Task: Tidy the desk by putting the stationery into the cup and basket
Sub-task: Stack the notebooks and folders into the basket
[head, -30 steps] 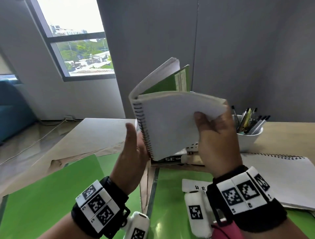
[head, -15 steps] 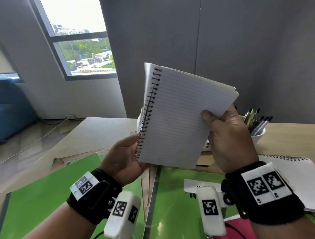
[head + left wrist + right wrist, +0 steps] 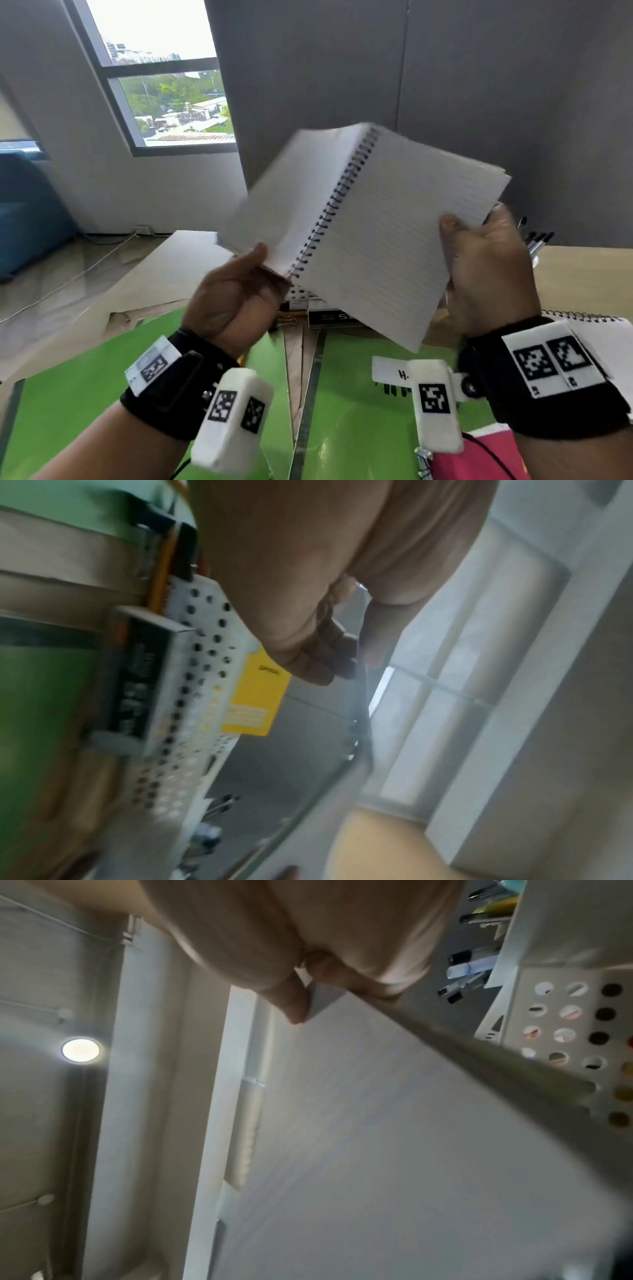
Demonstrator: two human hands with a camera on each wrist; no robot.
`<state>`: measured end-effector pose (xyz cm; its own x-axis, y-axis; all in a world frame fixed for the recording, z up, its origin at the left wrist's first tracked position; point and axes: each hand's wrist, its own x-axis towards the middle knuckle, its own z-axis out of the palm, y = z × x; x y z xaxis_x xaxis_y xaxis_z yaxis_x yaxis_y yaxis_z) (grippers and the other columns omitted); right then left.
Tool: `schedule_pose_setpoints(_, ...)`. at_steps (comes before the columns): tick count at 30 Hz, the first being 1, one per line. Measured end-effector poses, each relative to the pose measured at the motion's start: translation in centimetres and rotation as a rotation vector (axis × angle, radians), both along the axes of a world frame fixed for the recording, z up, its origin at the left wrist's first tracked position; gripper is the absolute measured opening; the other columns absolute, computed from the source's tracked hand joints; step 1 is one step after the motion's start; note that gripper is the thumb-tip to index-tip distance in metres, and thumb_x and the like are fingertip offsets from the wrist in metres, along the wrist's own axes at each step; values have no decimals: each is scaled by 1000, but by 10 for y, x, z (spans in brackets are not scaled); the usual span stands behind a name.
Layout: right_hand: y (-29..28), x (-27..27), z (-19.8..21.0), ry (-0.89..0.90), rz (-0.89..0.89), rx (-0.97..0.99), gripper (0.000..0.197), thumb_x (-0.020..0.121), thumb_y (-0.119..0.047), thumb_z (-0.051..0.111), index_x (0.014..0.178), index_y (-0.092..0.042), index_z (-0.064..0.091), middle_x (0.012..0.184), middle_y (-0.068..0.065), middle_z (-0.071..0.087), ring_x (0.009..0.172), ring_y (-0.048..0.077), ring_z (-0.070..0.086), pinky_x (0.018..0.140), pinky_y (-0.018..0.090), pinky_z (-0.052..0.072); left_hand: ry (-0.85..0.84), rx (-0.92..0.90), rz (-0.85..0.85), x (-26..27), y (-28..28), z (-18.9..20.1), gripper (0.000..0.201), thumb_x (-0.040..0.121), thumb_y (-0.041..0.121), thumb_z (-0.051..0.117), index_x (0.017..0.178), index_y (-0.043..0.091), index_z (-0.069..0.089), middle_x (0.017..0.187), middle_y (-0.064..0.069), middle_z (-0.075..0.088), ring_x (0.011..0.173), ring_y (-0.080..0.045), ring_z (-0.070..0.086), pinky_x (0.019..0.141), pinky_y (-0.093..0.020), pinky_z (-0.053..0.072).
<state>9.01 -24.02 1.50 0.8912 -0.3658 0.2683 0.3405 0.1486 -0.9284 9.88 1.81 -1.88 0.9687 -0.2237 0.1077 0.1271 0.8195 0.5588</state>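
Note:
I hold an open spiral notebook (image 3: 383, 233) with lined white pages up in front of me, above the desk. My left hand (image 3: 239, 291) pinches the lower corner of its left page near the spiral. My right hand (image 3: 486, 270) grips the right block of pages (image 3: 394, 1137) at its edge, thumb on top. Behind the notebook stands a white perforated basket (image 3: 192, 685) with a yellow card (image 3: 257, 696) in it. A white cup with pens (image 3: 537, 240) peeks out behind my right hand; the pens (image 3: 472, 969) show in the right wrist view.
Green folders (image 3: 75, 394) lie on the desk in front of me, with a pink item (image 3: 479, 455) at the lower right. Another open spiral notebook (image 3: 603, 339) lies to the right. A black box (image 3: 329, 317) and a binder clip (image 3: 286, 322) lie before the basket.
The notebook has been opened flat: the left pages swung out to the left, and my left hand moved from under the spine to pinch the left page.

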Motion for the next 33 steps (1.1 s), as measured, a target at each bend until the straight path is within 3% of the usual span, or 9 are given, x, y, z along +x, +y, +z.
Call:
schedule_pose_setpoints(5,10,9,-14,183,68,163,17,101,-6,53,109,-19,59,103,9,70,86,24,68,78,46,60,-342,526,177,-6,2,21,48,93,-1,53,140,8,57,142,-13,61,129,-29,58,108,-48,47)
schedule_pose_setpoints(8,21,7,-15,183,240,360,26,102,-7,49,126,-13,59,110,14,72,87,31,71,73,47,60,-557,1102,-94,-12,1,17,82,77,43,85,151,34,48,155,1,50,142,-21,48,112,-46,45)
schedule_pose_setpoints(12,29,-6,-11,118,494,428,40,108,-34,39,135,-9,55,126,18,69,109,37,70,81,57,59,-671,1373,-241,-19,-19,25,124,63,85,70,163,38,14,168,3,26,153,-15,30,121,-54,32)
schedule_pose_setpoints(16,28,-10,-11,98,627,341,66,102,-53,31,135,-2,57,134,11,66,125,33,63,101,58,50,-573,1414,-100,-8,-31,56,65,84,36,74,145,26,51,130,-6,64,114,-22,70,95,-47,59)
schedule_pose_setpoints(19,26,-6,-18,92,647,191,61,99,-52,36,133,-8,62,134,3,67,129,23,61,110,51,43,-650,1751,106,5,-33,89,28,85,9,63,108,23,69,97,0,75,86,-16,75,77,-41,64)
schedule_pose_setpoints(22,20,1,-25,159,592,-24,35,101,-39,50,122,-22,73,131,-5,69,127,16,61,108,43,45,-650,1968,177,26,-37,114,28,87,0,57,100,22,69,89,1,74,76,-17,74,68,-42,65)
schedule_pose_setpoints(26,12,13,-36,411,395,-338,23,104,-25,55,112,-23,76,103,-4,73,89,9,68,85,26,59,-634,2113,282,66,-42,141,30,91,-3,53,98,25,63,94,-1,67,79,-19,69,63,-36,63)
schedule_pose_setpoints(29,9,17,-45,438,361,-396,22,104,-25,55,110,-22,76,110,-7,72,104,15,64,103,41,51,-686,2070,384,101,-53,156,36,89,-6,50,104,24,63,100,-4,67,87,-25,68,72,-41,63)
schedule_pose_setpoints(33,9,17,-48,472,346,-375,21,102,-20,56,106,-23,77,96,5,68,83,20,54,75,33,44,-813,2297,312,148,-73,148,36,95,-2,46,116,23,62,102,4,62,95,-22,64,73,-33,56)
